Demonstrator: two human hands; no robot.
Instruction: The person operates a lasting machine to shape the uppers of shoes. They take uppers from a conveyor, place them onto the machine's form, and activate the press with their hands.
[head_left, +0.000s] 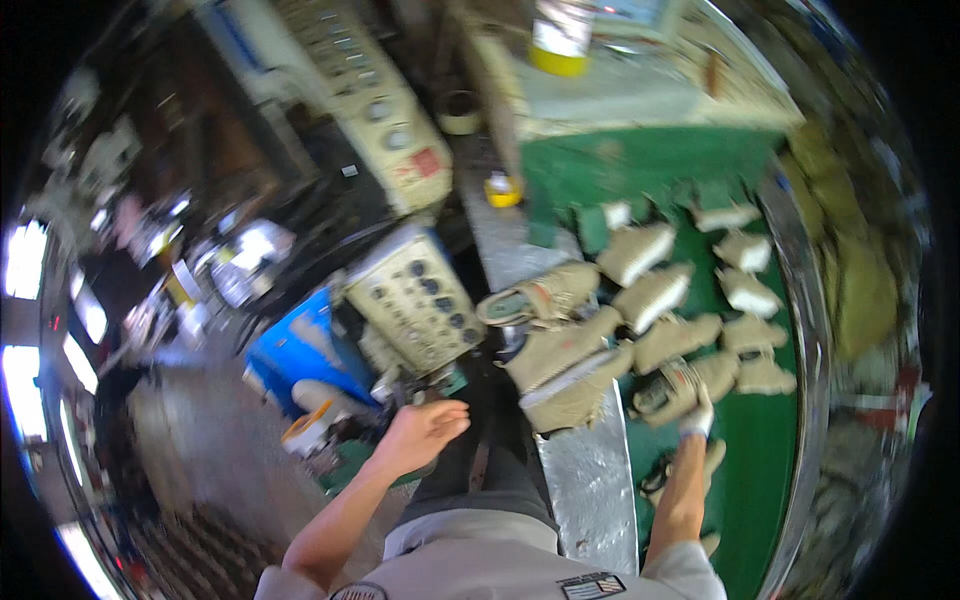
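My right hand (697, 415), with something white over it like a glove, grips the end of a beige shoe (660, 392) on the green belt. That shoe's opening faces up. My left hand (428, 432) hangs bare in front of my body, fingers curled together, and nothing shows in it. It is nearest to the cream control panel (415, 300) with dark knobs. Several more beige shoes lie on the green belt (745, 470), some on their sides with pale soles showing. On the metal ledge left of them, further beige shoes (560, 365) lean against each other.
A green cloth (650, 165) hangs at the belt's far end, below a bench with a white and yellow tub (562, 38). A yellow container (502, 190) stands on the metal ledge (585, 490). Left are a blue machine housing (315, 350) and a taller control panel (370, 100).
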